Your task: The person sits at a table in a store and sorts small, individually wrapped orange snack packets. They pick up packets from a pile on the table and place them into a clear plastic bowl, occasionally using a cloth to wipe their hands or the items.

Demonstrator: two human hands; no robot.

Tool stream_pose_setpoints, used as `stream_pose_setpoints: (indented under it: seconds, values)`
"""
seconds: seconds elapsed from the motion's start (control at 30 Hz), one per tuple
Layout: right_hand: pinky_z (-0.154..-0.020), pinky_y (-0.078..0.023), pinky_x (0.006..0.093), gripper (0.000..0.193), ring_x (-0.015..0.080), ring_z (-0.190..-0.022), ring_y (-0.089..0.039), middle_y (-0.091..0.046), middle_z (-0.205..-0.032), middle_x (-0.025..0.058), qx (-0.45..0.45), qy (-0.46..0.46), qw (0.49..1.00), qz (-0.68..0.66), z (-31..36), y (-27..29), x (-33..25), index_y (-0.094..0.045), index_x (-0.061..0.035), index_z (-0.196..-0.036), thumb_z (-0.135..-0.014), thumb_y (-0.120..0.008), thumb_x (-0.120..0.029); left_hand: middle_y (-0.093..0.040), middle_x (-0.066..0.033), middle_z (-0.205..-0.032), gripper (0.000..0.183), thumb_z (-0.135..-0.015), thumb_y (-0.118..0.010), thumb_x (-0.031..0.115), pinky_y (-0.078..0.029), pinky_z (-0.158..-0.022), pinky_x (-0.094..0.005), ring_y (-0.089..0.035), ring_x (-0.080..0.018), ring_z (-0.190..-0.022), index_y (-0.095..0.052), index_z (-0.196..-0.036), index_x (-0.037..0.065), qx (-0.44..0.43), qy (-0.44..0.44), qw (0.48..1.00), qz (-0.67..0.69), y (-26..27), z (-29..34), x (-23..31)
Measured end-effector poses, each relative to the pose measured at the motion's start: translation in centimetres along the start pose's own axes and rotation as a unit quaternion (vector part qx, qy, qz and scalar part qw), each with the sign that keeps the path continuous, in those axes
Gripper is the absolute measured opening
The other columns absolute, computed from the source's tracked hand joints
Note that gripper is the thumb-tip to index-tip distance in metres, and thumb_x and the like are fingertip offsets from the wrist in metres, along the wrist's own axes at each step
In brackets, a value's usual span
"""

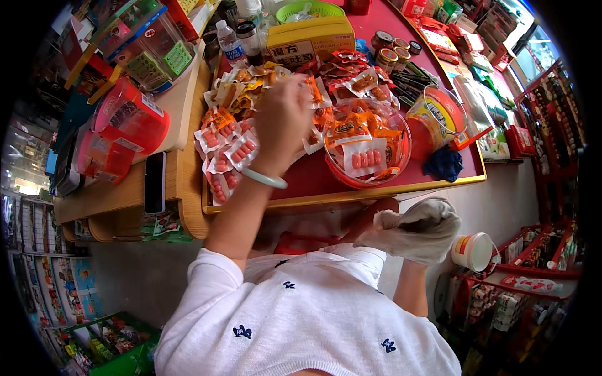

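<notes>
My left hand, with a pale bangle at its wrist, is over the pile of small snack packets on the red table. Its fingers are curled together beside an orange packet; whatever is between them is hidden. My right forearm leads up to a bunched greyish-white cloth in front of the table edge. That cloth covers my right hand, which holds it up. Right of the pile, a clear round tub contains orange packets and a packet of small pink sausages.
A yellow box, a water bottle and several jars stand behind the pile. To the right are a labelled bucket and a crumpled dark blue bag. A phone and red tubs are at left.
</notes>
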State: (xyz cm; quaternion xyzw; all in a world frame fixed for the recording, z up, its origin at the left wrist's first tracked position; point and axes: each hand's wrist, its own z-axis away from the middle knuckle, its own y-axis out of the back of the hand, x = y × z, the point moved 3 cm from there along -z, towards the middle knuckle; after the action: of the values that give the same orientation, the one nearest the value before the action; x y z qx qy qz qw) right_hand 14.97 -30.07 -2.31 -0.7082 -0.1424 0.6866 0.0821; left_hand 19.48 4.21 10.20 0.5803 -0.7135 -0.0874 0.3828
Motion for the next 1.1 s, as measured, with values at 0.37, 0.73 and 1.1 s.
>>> stream_pose_setpoints:
  seconds: [0.37,0.73,1.1]
  values:
    - [-0.083,-0.043,0.0335,0.038,0.0238,-0.096,-0.051,-0.054,-0.103,0.0121,0.024,0.001,0.999,-0.038,0.3,-3.0,-0.7,-0.051,-0.0029,-0.109,-0.077,-0.067,-0.016,-0.068,-0.0178,-0.098,0.022,-0.088,-0.048,0.014,-0.052,-0.077,-0.0467,-0.065,-0.0364,-0.090,-0.066,-0.096,0.005,-0.240,0.248,0.876,-0.337,2.1,1.8,-26.6]
    - [-0.095,-0.041,0.0382,0.048,0.0292,-0.113,-0.049,-0.053,-0.116,0.0167,-0.049,0.225,0.930,0.285,1.0,-13.7,-3.5,-0.051,-0.0011,-0.119,-0.076,-0.065,-0.017,-0.065,-0.0005,-0.080,0.025,-0.097,-0.049,0.017,-0.045,-0.062,-0.0231,-0.056,-0.0071,-0.068,-0.067,-0.097,-0.001,-0.142,0.292,0.905,0.273,6.8,5.7,-6.6]
    - [-0.083,-0.047,0.0333,0.036,0.0240,-0.097,-0.059,-0.058,-0.103,0.0132,-0.229,0.333,0.832,0.379,-1.5,-15.2,-0.7,-0.057,-0.0073,-0.108,-0.077,-0.064,-0.024,-0.066,-0.0151,-0.086,0.025,-0.078,-0.060,-0.002,-0.052,-0.063,-0.0356,-0.065,-0.0320,-0.073,-0.066,-0.102,0.001,-0.322,-0.030,0.910,0.260,8.2,10.1,6.5]
